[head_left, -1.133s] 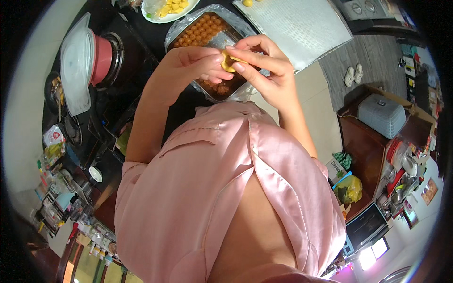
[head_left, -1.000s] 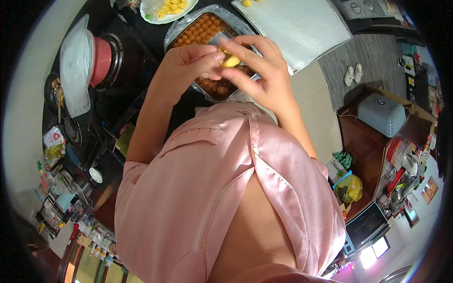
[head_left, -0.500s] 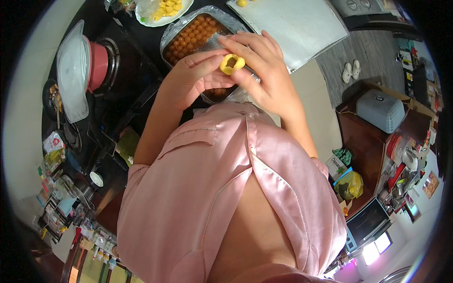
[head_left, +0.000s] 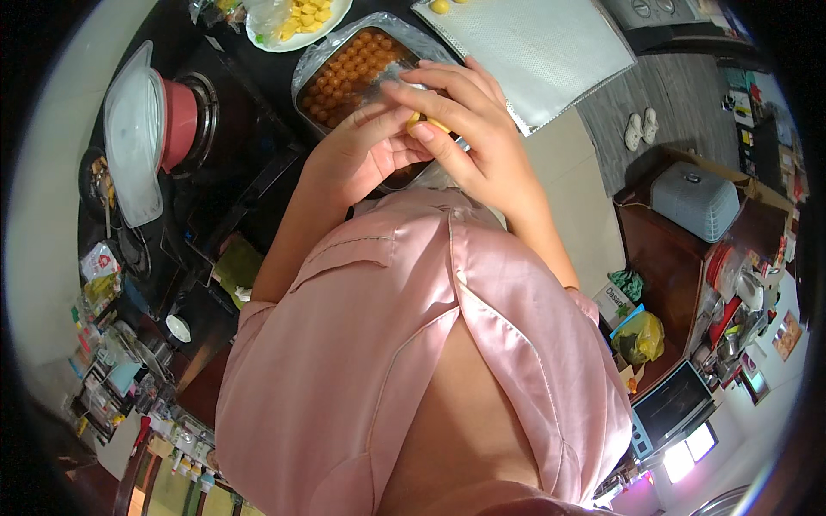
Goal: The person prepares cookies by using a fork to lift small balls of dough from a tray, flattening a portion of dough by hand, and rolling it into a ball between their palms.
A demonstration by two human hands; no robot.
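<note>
Between my two hands is a small yellow dough piece (head_left: 437,124), mostly hidden by fingers. My left hand (head_left: 366,146) cups its left side, with the thumb and fingertips pressed close to it. From the right, my right hand (head_left: 482,116) pinches it between thumb and bent fingers. Just beyond and partly under the hands sits a metal tray lined with clear plastic (head_left: 300,70). Rows of round, shiny brown filling balls (head_left: 348,73) lie in it. The tray's near part is covered by my hands.
At the far left a white plate (head_left: 258,39) holds yellow dough chunks (head_left: 307,15). A white textured mat (head_left: 551,64) at the far right carries yellow balls (head_left: 440,7) on its far edge. A red pot (head_left: 179,125) stands left by a stove burner (head_left: 206,103); a small white bowl (head_left: 177,328) sits nearer.
The dough piece showed a brown filling through its open top; now fingers cover most of it. My right thumb and fingers have closed in over it, and my left hand has shifted slightly.
</note>
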